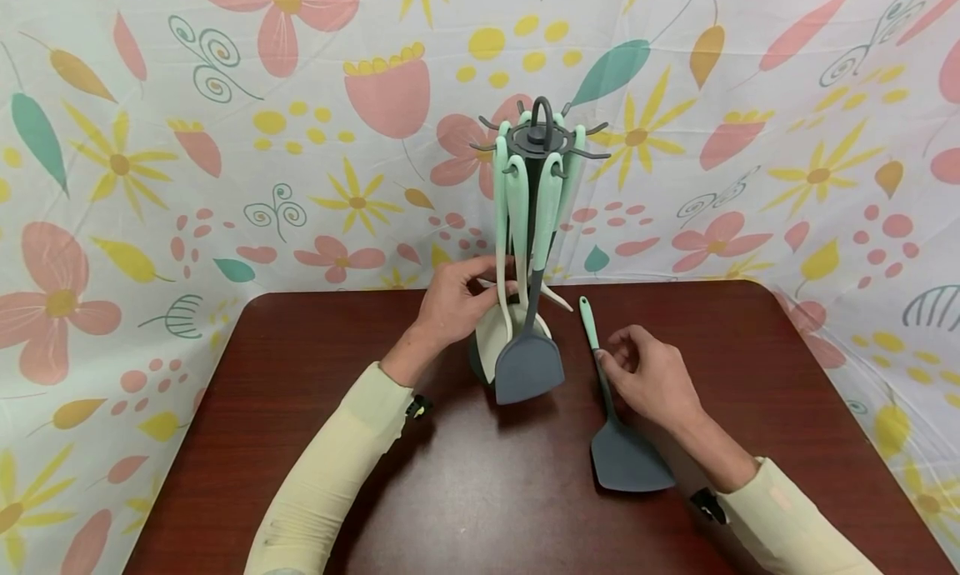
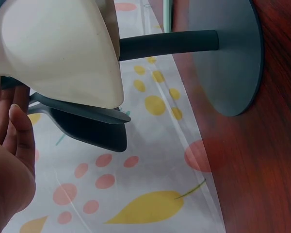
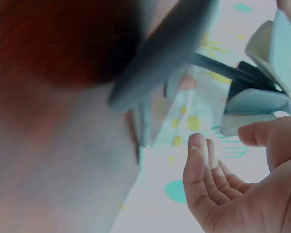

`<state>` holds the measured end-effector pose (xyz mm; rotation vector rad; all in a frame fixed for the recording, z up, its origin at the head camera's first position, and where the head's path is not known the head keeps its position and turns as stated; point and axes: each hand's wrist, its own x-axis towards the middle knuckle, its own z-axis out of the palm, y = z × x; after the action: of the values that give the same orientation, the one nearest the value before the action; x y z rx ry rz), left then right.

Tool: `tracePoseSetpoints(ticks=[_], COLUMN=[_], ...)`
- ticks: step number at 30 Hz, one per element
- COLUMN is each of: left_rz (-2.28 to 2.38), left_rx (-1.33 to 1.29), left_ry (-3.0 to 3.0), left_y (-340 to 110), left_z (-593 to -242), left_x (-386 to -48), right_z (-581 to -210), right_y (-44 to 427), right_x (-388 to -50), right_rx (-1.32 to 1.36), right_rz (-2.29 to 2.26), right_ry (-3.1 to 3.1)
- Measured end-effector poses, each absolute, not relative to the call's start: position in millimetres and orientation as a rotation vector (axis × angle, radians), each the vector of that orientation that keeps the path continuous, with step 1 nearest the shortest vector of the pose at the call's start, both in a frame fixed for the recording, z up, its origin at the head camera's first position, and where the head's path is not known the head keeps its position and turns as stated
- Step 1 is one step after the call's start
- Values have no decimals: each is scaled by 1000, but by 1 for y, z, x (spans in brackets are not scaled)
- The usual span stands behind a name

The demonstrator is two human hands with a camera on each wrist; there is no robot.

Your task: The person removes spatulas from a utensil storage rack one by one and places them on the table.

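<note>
Upright utensil stand [image 1: 542,142] with a dark ring top carries several utensils with mint handles. Among the hanging utensils, my left hand [image 1: 453,302] curls its fingers round the stand's middle; handles hide the fingertips. A grey turner [image 1: 529,368] hangs in front, and a cream utensil [image 2: 58,53] is close to my left hand [image 2: 9,160] in the left wrist view. Another grey spatula [image 1: 628,458] lies flat, right of the stand. Over its handle is my right hand [image 1: 656,379], loosely bent; the right wrist view shows that hand [image 3: 237,189] with thumb and fingers apart, nothing between them.
A dark red-brown table [image 1: 465,508] bears everything. Directly behind its back edge hangs a white cloth [image 1: 300,162] printed with flowers and leaves. The stand's round dark base [image 2: 233,73] rests on the tabletop, seen in the left wrist view.
</note>
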<state>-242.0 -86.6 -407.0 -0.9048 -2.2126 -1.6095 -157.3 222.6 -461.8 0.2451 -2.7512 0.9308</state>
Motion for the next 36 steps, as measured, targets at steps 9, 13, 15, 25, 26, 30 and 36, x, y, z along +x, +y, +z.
tracePoseSetpoints(ticks=[9,13,15,25,26,30,36], left_rz=[-1595,-1600,-1606,-1606,-1608,-1605,-1586], left_rx=[-907,-905,-906,-899,-898,-904,-905], left_ry=[-2218,-2214,-2212,-2211,-2211,-2214,-2206], left_y=[-87,-87,-87,-87,-87,-88,-87], left_z=[-406,-406,-406,-407,-408,-408,-409], left_x=[-243,-243,-242,-242,-243,-243,-243], right_z=[-442,-437,-435,-419,-417,-410,-399], right_y=[211,204,201,184,182,175,165], right_x=[-155,-155,-154,-153,-153,-152,-151], right_rx=[310,311,303,347,353,389,447], right_rz=[981,1017,1046,1120,1132,1172,1193], right_ry=[-2574,-2540,-2529,-2382,-2362,-2291,-2196])
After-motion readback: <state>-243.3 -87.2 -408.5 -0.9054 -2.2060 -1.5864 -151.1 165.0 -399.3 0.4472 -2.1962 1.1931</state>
